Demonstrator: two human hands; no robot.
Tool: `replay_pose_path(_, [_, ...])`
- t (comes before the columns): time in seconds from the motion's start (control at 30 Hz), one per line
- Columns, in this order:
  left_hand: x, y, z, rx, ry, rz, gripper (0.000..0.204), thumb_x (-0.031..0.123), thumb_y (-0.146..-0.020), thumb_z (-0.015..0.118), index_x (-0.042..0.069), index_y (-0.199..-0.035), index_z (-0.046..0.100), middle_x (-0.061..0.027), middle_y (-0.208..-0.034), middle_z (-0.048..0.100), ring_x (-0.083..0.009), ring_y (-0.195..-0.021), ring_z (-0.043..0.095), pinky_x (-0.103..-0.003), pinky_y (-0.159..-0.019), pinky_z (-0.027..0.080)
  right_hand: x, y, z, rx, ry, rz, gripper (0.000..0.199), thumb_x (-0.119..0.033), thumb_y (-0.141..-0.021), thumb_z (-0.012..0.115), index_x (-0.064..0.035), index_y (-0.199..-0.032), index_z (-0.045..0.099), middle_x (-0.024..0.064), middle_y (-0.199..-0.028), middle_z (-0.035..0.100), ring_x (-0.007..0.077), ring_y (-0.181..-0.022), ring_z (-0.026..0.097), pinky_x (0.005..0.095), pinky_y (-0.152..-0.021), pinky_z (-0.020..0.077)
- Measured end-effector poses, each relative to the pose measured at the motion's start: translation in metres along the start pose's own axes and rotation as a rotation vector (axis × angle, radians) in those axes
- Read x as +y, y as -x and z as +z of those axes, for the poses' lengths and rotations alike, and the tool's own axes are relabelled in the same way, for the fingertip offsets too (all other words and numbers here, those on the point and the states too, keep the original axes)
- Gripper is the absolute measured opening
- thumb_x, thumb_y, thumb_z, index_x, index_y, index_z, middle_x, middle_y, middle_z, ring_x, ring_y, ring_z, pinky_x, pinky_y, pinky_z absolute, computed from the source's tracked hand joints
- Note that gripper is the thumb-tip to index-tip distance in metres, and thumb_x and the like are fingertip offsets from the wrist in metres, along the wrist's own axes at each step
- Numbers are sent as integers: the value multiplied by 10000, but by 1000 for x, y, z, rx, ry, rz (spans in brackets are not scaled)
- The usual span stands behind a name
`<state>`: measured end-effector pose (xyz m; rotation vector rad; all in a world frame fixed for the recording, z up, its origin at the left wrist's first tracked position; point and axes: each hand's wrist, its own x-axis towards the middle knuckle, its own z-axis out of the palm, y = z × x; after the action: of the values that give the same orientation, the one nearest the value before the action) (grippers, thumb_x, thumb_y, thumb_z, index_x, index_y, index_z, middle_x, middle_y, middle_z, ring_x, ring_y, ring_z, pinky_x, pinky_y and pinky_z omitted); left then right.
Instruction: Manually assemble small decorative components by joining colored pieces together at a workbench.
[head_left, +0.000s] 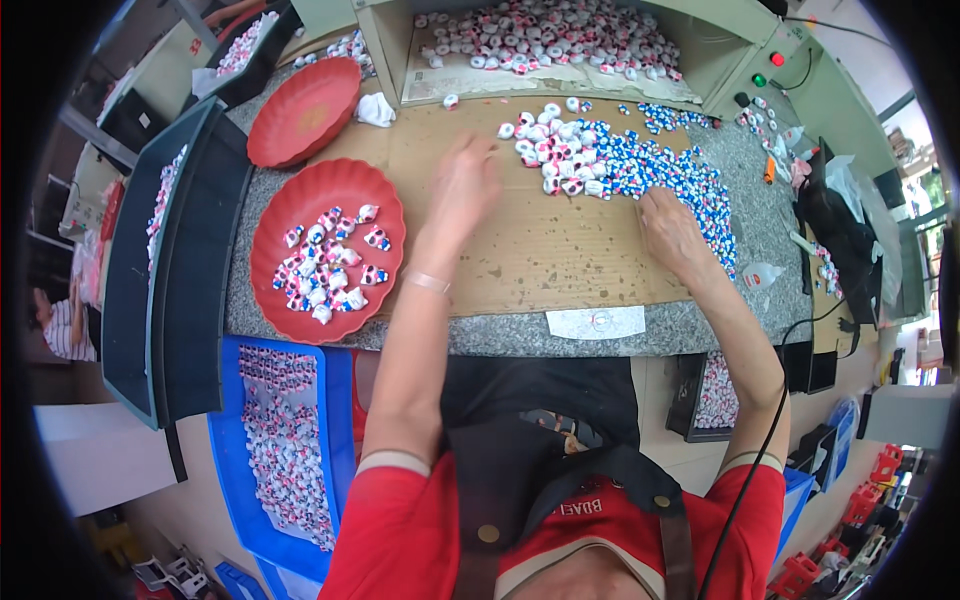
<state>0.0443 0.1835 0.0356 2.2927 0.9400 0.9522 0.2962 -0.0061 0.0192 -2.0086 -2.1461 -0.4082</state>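
My left hand (462, 188) hovers blurred over the brown board (520, 250), fingers curled, reaching toward a pile of small white, pink and blue pieces (560, 150). Whether it holds a piece cannot be made out. My right hand (672, 228) rests palm down on the board at the edge of a spread of small blue and white pieces (690, 185), fingers among them. A red round plate (268, 235) with several white-pink pieces lies to the left of my left hand.
A second, bare red plate (305, 110) lies behind the first. An open box (560, 45) at the back holds many pieces. A blue crate (285, 440) of pieces sits lower left, dark trays (170, 260) on the left, a control box with buttons (775, 65) at back right.
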Motion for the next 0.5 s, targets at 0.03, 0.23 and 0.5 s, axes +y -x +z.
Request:
replay_pose_path(0.03, [-3, -10, 18, -10, 5, 7, 222, 29, -813, 577, -6, -1024, 634, -207, -1076, 611, -402, -989, 597, -463, -852, 491, -5, 3, -2, 2, -1, -1, 142, 26, -746, 532, 14, -887, 553, 148, -873, 536, 299, -864, 564, 381, -744, 496])
replay_pose_path(0.23, [2, -30, 68, -208, -151, 36, 257, 40, -791, 619, -6, -1044, 617, -204, -1154, 579, -406, -1032, 584, -475, -865, 488, -7, 31, -4, 81, -205, 173, 148, 23, -792, 582, 21, -930, 635, 168, -937, 600, 350, -889, 607, 413, -762, 502])
replay_pose_path(0.5, [5, 27, 41, -174, 569, -232, 289, 51, -870, 626, -19, -1145, 576, -119, -1034, 604, -255, -928, 602, -344, -769, 496, -28, 46, -22, -38, -567, 423, 131, -79, -834, 667, 0, -934, 695, 140, -858, 685, 275, -788, 664, 355, -722, 514])
